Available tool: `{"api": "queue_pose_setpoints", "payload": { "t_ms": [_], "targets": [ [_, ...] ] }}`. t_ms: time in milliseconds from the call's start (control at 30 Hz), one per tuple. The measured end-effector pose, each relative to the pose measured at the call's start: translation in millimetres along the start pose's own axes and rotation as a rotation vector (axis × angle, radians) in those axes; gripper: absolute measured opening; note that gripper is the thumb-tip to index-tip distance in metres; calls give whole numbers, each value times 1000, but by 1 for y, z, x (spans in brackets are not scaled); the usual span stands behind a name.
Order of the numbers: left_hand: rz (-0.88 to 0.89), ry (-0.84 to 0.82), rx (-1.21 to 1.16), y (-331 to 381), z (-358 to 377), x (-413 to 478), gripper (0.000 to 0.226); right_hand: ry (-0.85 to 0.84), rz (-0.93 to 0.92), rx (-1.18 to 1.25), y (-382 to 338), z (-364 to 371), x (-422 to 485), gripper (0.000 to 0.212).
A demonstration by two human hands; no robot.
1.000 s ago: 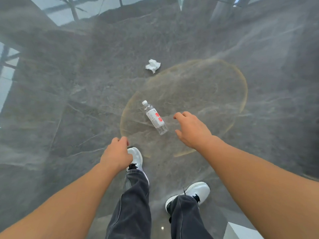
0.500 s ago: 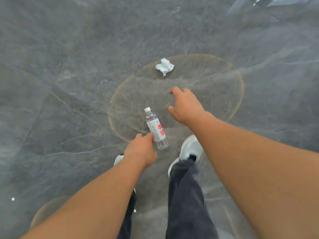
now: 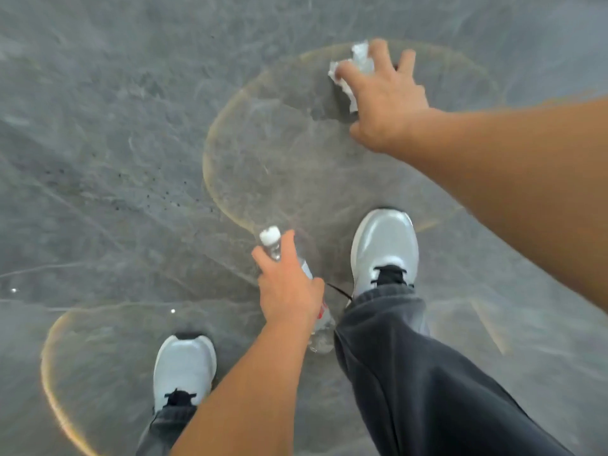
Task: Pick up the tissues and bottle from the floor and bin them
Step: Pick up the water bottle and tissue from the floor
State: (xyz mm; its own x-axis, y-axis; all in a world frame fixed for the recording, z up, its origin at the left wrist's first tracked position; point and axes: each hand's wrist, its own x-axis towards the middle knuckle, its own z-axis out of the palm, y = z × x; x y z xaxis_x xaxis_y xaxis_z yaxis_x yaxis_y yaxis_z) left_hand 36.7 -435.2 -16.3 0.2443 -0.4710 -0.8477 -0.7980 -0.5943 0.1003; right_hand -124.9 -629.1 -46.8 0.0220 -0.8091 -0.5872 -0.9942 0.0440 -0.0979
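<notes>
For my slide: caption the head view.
Left hand grips bottle; right hand covers crumpled tissue on floor.

Grey veined marble floor (image 3: 115, 126), white crumpled tissue (image 3: 360, 57), clear bottle (image 3: 307, 271) with white cap, white shoes (image 3: 383, 248), dark grey trousers (image 3: 427, 373)

Grey marble floor (image 3: 98, 143) — glossy, veined

Bright, soft daylight fills the picture. The shiny grey floor (image 3: 115, 159) looks smeared and blurry. Small dark shadows sit under the shoes (image 3: 383, 248). The edges bend.
</notes>
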Motion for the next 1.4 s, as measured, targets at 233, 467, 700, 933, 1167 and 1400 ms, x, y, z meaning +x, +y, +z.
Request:
{"api": "queue_pose_setpoints", "payload": {
  "t_ms": [233, 467, 700, 933, 1167, 1400],
  "targets": [
    [123, -100, 169, 31, -39, -19, 65, -72, -115, 154, 8, -16, -40, 22],
    [517, -43, 459, 112, -142, -47, 65, 25, 102, 267, 12, -83, -145, 23],
    [861, -95, 870, 130, -185, -154, 63, 235, 604, 606, -15, -86, -318, 18],
    [889, -288, 1292, 19, -107, -244, 71, 327, 1049, 966, -89, 9, -495, 17],
    [1047, -506, 1677, -132, 51, -336, 77, 247, 1435, 1177, -134, 165, -686, 19],
    [1123, -554, 1928, -243, 174, -421, 77, 307, 1713, 1295, -166, 284, -859, 20]
  ]
}}
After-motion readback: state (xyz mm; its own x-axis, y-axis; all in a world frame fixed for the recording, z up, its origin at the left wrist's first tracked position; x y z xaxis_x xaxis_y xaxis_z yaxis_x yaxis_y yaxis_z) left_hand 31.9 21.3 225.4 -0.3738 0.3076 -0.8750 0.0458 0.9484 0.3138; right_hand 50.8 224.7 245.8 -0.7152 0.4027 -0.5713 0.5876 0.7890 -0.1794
